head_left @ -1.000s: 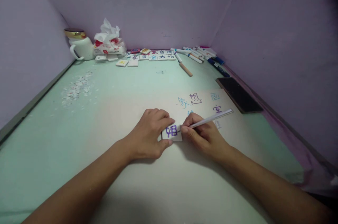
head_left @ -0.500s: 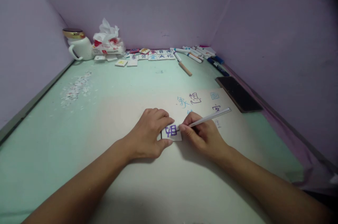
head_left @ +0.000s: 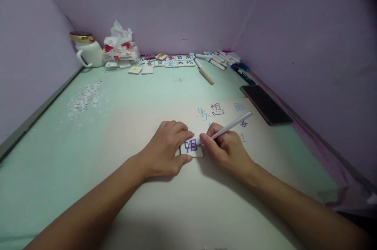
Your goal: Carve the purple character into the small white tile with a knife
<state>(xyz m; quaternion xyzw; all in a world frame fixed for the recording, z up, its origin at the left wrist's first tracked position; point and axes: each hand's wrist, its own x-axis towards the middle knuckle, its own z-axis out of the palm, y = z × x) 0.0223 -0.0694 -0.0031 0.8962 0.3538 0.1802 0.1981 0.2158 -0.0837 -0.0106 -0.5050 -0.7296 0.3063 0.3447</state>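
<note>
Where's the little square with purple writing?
In the head view, the square is just below the middle, held by the left hand, with the silver tool at its right side.

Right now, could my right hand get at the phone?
Probably yes: the phone lies ahead and to the right of your right hand, with nothing standing between them. That hand holds a slim tool, though, so its grip isn't free.

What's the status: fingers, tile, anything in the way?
Left fingers bracing purple-marked tile at far and near edges. Right fingers gripping pale tool, tip at tile's right side. Dark slab off right, not in the way.
</note>
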